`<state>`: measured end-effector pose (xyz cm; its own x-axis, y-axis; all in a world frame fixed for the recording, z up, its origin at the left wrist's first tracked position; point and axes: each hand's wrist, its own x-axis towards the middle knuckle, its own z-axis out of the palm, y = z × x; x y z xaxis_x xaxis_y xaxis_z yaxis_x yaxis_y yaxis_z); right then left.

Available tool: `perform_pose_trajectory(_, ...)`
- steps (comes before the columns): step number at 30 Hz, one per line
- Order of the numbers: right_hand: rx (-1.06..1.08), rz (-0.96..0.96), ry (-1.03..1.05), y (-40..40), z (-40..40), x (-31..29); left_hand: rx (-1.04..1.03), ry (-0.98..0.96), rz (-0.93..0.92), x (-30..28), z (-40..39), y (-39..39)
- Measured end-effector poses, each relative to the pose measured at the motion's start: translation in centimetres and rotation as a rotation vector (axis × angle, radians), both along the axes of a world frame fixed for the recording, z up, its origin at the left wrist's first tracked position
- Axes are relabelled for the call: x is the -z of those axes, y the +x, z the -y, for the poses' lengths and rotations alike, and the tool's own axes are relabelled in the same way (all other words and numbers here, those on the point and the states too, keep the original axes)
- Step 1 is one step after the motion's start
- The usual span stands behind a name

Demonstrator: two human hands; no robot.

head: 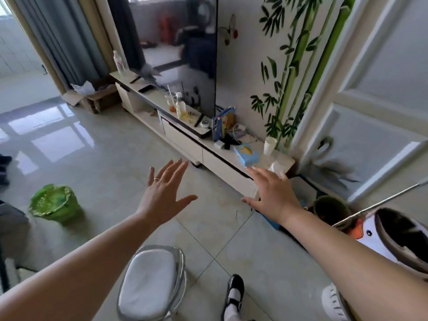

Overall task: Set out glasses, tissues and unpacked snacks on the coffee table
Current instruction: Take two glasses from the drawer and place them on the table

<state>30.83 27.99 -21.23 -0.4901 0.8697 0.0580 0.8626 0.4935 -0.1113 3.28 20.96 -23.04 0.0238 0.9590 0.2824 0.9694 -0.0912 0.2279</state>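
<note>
Both bare arms stretch forward over the tiled floor (pixel 97 158) toward the low TV cabinet (pixel 217 165) that runs along the wall; the left hand (pixel 165 193) hangs in the air with its fingers straight and spread, a ring on 1 finger, its grip released and holding nothing; the right hand (pixel 274 193) is likewise flat and spread, grip released, its fingertips just at the front edge of the cabinet's right end.

The blue tissue pack (pixel 246 155) lies on the cabinet top just beyond the right fingertips, near them but not touched; a white paper cup (pixel 269 145) stands upright just right of it, and a loose white tissue (pixel 279 167) lies at the cabinet's near corner beside the right hand. Farther along the top stand a blue snack bag (pixel 222 123) leaning near the wall, a pale bottle (pixel 179 106) and a plastic cup with a straw (pixel 171 100); the large dark TV (pixel 183 42) rises behind them.

On the floor, a green-lined bin (pixel 55 202) sits to the left, well apart from the hands; a clear chair with a white seat (pixel 150 281) stands below the arms; 1 black shoe with a white sock (pixel 235 295) shows just right of it.
</note>
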Motion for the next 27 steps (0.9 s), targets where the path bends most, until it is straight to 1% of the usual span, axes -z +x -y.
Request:
perform_pose_trajectory(3,0.032,-0.005,-0.080,0.3,-5.8,1.2,0.011,-0.092,0.013,1.1,-5.7,0.8)
perform_pose_trajectory(7,0.046,-0.026,-0.142,0.0,-12.3,1.7,0.025,-0.161,0.040,1.9,-12.2,1.8)
perform_pose_trajectory(13,0.065,-0.013,-0.221,-0.7,-18.9,2.8,0.041,-0.225,0.077,3.1,-19.1,1.5)
perform_pose_trajectory(17,0.117,-0.034,-0.254,-1.8,-23.2,3.9,0.074,-0.269,0.066,3.8,-24.6,0.1)
perform_pose_trajectory(21,0.183,-0.056,-0.287,-4.3,-27.7,6.3,0.152,-0.329,0.060,5.5,-31.5,-2.3)
perform_pose_trajectory(27,0.389,-0.094,-0.418,-10.6,-34.1,11.6,0.290,-0.506,0.061,8.8,-44.1,-7.6)
